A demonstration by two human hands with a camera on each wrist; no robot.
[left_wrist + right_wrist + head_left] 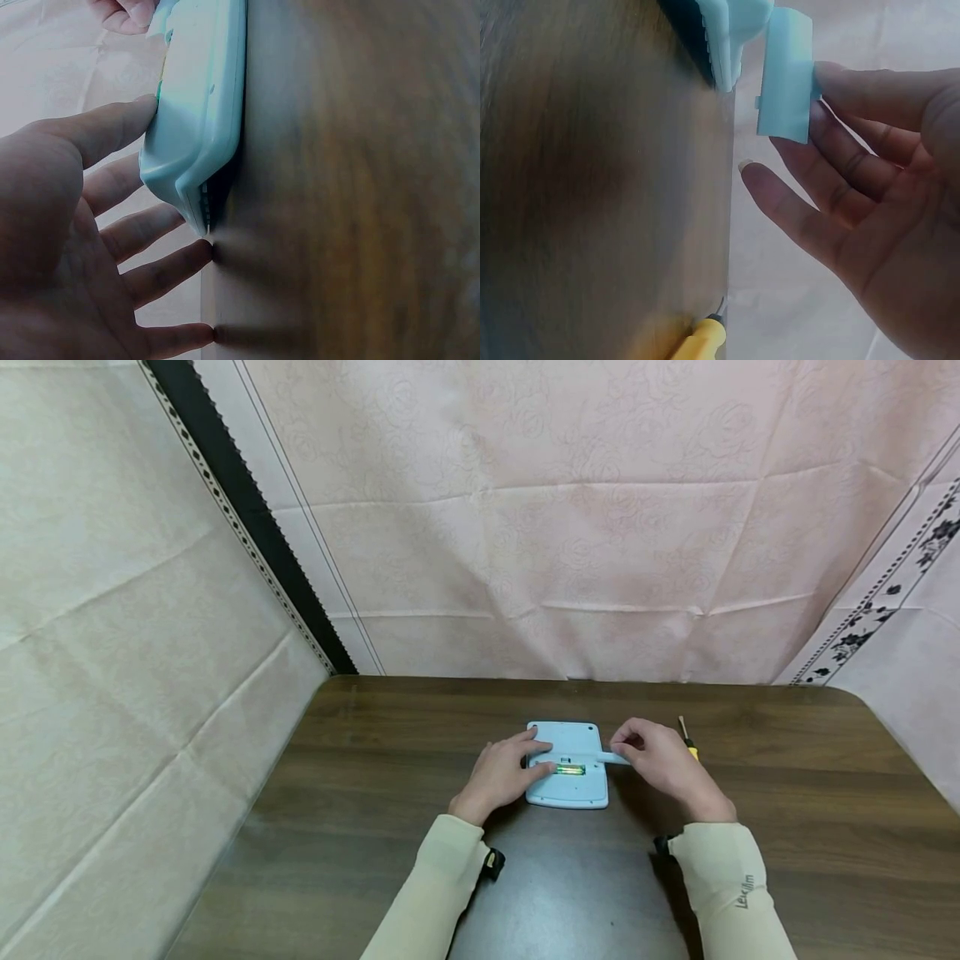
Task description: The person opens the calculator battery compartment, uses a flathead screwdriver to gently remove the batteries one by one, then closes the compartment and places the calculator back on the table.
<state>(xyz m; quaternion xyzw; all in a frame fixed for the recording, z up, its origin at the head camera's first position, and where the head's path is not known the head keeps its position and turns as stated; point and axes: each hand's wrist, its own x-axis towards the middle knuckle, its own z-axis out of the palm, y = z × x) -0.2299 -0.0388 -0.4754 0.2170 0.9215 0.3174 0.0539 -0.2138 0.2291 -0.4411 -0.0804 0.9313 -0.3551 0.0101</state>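
Observation:
A light blue device shaped like a desk calculator [566,789] lies back side up on the table. In its battery slot shows a green and gold battery [572,770]. My left hand [504,770] rests on the device's left part, fingers spread and fairly straight. In the left wrist view the thumb [120,124] touches the back beside the slot, and the lower fingertips reach the table. My right hand [660,764] pinches a light blue battery cover [786,79] by its edge between thumb and fingers, close to the device's right side.
A screwdriver with a yellow handle [700,341] lies on the brown wooden table [360,827], just beyond the right hand. Pale patterned cloth [600,543] hangs behind the table's far edge and along its sides.

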